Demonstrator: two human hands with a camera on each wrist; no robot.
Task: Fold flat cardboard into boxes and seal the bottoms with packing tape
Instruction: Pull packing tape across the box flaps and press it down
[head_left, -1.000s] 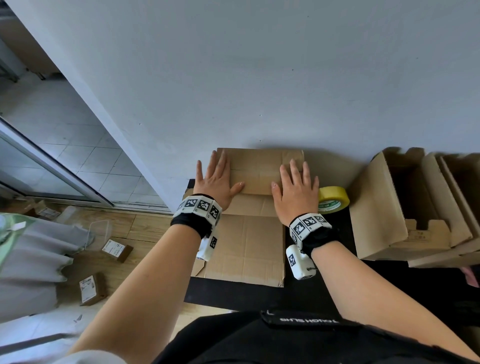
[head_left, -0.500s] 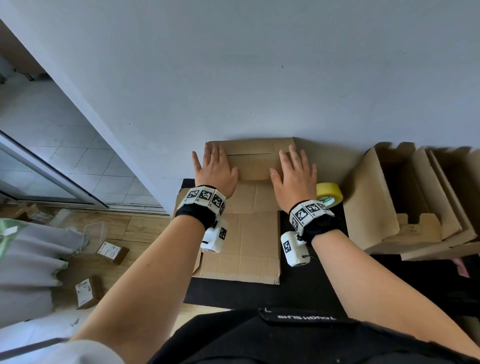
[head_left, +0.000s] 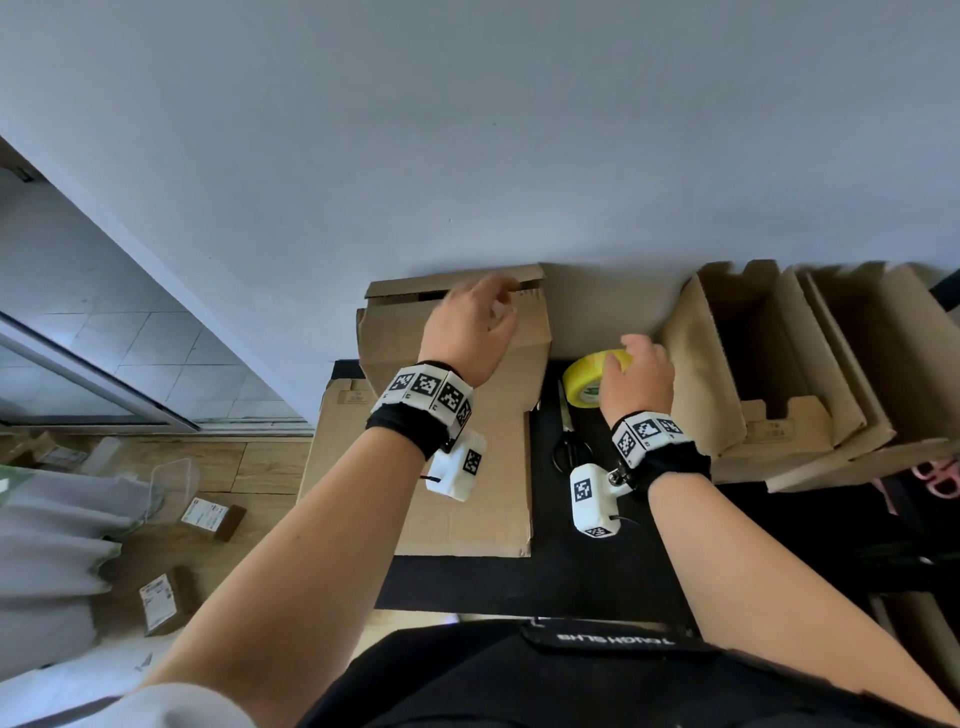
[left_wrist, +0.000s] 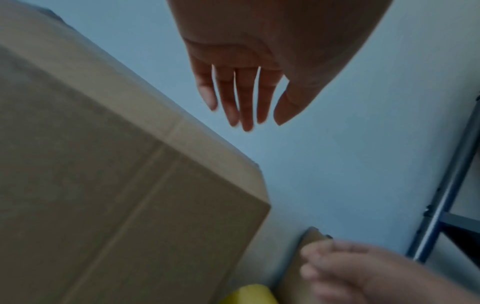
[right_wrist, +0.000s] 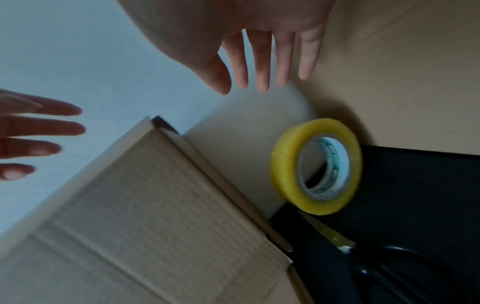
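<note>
Against a pale grey wall (head_left: 467, 130), the black bench (head_left: 571, 571) is carrying a folded cardboard box (head_left: 395, 343), sitting on flat cardboard (head_left: 467, 519). Left hand (head_left: 470, 332) is hovering over the box, fingers loose, grasping nothing. Right hand (head_left: 641, 376) is reaching over the yellow tape roll (head_left: 589, 382), fingers straight, not gripping it. Scissors (head_left: 569, 441) are lying just beside the roll, with finished boxes (head_left: 779, 364) standing to the right.

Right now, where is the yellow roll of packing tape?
Head view: yellow roll of packing tape stands on the black mat, right of the folded box, under the right hand.
</note>
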